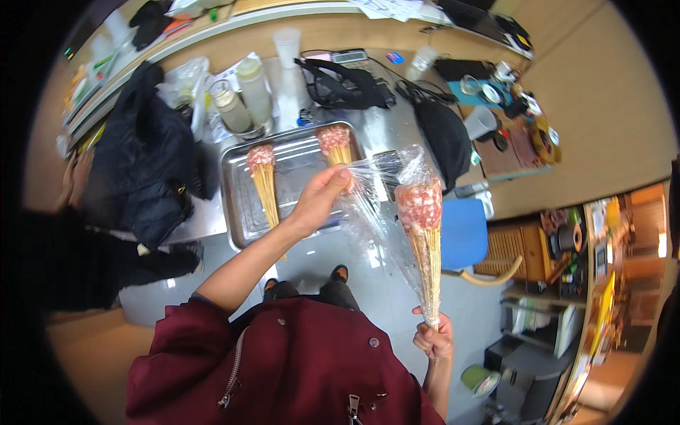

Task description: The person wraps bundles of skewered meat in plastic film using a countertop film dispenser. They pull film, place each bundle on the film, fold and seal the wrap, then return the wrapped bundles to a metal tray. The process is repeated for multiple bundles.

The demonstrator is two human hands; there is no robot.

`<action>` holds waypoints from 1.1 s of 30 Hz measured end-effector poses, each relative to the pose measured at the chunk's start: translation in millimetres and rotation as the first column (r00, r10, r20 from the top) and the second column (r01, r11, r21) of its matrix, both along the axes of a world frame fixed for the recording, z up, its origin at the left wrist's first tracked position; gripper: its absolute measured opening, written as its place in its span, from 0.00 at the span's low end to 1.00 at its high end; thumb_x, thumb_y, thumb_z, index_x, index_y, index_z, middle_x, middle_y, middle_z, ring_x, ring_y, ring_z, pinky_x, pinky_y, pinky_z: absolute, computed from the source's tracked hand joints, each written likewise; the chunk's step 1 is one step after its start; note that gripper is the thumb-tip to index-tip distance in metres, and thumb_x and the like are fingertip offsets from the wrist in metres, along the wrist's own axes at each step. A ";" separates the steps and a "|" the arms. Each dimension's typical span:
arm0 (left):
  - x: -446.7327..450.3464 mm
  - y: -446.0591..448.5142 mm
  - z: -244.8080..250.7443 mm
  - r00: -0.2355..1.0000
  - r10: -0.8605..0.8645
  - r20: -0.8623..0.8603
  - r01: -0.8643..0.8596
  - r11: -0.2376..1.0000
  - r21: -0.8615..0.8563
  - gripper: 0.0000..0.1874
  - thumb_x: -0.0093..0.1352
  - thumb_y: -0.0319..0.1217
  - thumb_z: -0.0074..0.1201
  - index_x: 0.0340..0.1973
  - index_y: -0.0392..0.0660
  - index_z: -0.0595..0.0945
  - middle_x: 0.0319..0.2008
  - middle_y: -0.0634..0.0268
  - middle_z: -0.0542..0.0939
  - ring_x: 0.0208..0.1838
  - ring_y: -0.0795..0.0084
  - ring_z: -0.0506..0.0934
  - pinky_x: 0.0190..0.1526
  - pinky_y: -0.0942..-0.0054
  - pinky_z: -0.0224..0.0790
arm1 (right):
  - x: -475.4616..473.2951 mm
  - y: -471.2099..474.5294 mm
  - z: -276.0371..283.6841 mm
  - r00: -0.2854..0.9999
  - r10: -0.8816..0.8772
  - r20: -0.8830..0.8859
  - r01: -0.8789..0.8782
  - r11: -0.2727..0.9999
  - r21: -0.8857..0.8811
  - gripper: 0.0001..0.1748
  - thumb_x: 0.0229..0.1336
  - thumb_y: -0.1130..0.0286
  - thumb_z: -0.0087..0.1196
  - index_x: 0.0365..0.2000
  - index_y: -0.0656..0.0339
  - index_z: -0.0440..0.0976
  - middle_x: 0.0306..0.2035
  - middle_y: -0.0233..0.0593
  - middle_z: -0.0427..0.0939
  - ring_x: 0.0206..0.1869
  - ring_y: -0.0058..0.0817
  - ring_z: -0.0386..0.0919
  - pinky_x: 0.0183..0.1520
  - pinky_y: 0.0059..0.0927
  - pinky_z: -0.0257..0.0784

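Observation:
My right hand (435, 339) grips the lower end of a bundle of meat skewers (425, 249), held upright with the raw, fat-flecked meat at the top. Clear plastic film (372, 186) covers the meat and stretches across to my left hand (325, 192), which pinches its gathered edge. Below that hand is a shallow metal tray (229, 204) on the table. Inside it lie two more bundles, one skewer bundle (262, 172) at the left and another skewer bundle (334, 143) at the back right, partly hidden by my hand and the film.
Behind the tray stand squeeze bottles (254, 82) and a plastic cup (287, 47). Dark clothing (143, 154) lies at the left; black bags (345, 85) lie at the back. A blue chair (462, 234) is at the right, beyond the held bundle. Another person's sleeve (69, 260) shows at far left.

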State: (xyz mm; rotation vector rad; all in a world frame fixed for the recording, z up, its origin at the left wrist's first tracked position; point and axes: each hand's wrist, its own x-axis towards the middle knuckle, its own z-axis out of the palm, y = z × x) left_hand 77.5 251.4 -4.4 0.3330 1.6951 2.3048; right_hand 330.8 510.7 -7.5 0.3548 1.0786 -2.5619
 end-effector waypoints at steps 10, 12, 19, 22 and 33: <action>56.3 -74.6 33.2 0.898 0.226 0.377 -0.336 0.906 0.257 0.14 0.77 0.40 0.37 0.32 0.46 0.69 0.20 0.65 0.67 0.20 0.71 0.68 0.29 0.65 0.72 | -73.3 10.6 -29.7 0.941 0.330 0.078 -0.289 0.900 -0.327 0.29 0.57 0.76 0.53 0.58 0.73 0.60 0.16 0.21 0.56 0.12 0.11 0.52 0.15 0.17 0.44; 76.0 -89.0 46.4 0.895 0.252 0.367 -0.358 0.899 0.254 0.14 0.77 0.40 0.38 0.32 0.46 0.69 0.20 0.65 0.67 0.18 0.71 0.67 0.28 0.64 0.70 | -79.7 0.7 -27.3 0.927 0.358 0.113 -0.345 0.931 -0.119 0.21 0.57 0.76 0.52 0.52 0.67 0.67 0.18 0.21 0.61 0.15 0.10 0.57 0.16 0.16 0.49; 118.9 -128.6 98.5 0.922 0.372 -0.111 -0.348 0.919 0.187 0.16 0.77 0.41 0.35 0.30 0.45 0.65 0.21 0.60 0.70 0.20 0.66 0.72 0.35 0.60 0.75 | -79.2 -55.2 -17.7 0.802 0.593 0.070 -0.437 0.504 0.745 0.23 0.56 0.75 0.56 0.53 0.63 0.68 0.23 0.22 0.68 0.20 0.09 0.61 0.21 0.16 0.57; 127.8 -149.2 107.7 0.771 0.507 -0.386 -0.522 0.850 0.075 0.17 0.77 0.43 0.35 0.30 0.45 0.66 0.23 0.58 0.74 0.29 0.67 0.75 0.45 0.63 0.72 | -76.5 -75.6 -12.8 0.743 0.668 0.040 -0.479 0.489 0.729 0.18 0.57 0.77 0.54 0.50 0.64 0.71 0.28 0.23 0.69 0.29 0.09 0.64 0.31 0.15 0.62; 170.9 -169.0 -16.1 0.161 0.955 0.250 -0.962 0.209 -0.178 0.23 0.69 0.35 0.54 0.52 0.45 0.60 0.42 0.59 0.71 0.40 0.67 0.76 0.43 0.71 0.70 | -103.4 -105.0 5.8 0.702 0.711 -0.044 -0.475 0.513 0.715 0.22 0.60 0.77 0.53 0.55 0.70 0.67 0.48 0.37 0.75 0.50 0.19 0.69 0.55 0.22 0.64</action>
